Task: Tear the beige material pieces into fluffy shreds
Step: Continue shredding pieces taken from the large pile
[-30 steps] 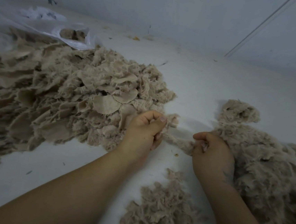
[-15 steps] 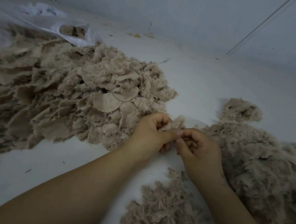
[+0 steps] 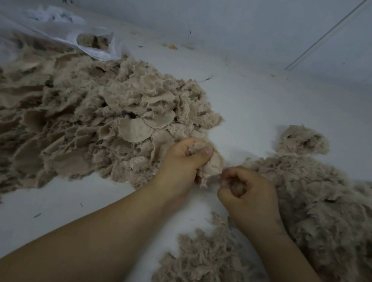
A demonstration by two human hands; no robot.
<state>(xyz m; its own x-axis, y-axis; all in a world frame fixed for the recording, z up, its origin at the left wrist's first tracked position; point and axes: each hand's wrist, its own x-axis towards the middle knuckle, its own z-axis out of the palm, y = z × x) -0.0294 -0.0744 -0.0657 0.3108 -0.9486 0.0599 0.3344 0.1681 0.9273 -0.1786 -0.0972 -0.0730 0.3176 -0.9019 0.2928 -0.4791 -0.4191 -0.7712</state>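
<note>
A large heap of beige material pieces covers the left of the white surface, with flat round discs on its near edge. My left hand pinches one beige piece between thumb and fingers at the heap's right end. My right hand is closed on the piece's frayed lower edge, just right of the left hand. A wide mound of fluffy shreds lies to the right, behind the right hand. A smaller shred pile sits between my forearms.
A clear plastic bag with more beige material lies at the back left, overlapping the heap. The white surface meets a pale wall at the back. Small scraps of debris dot the far surface.
One second ago my hands were apart with fibres stretched between them. They came together, and now both grip one piece, the right hand slightly lower and to the right.
</note>
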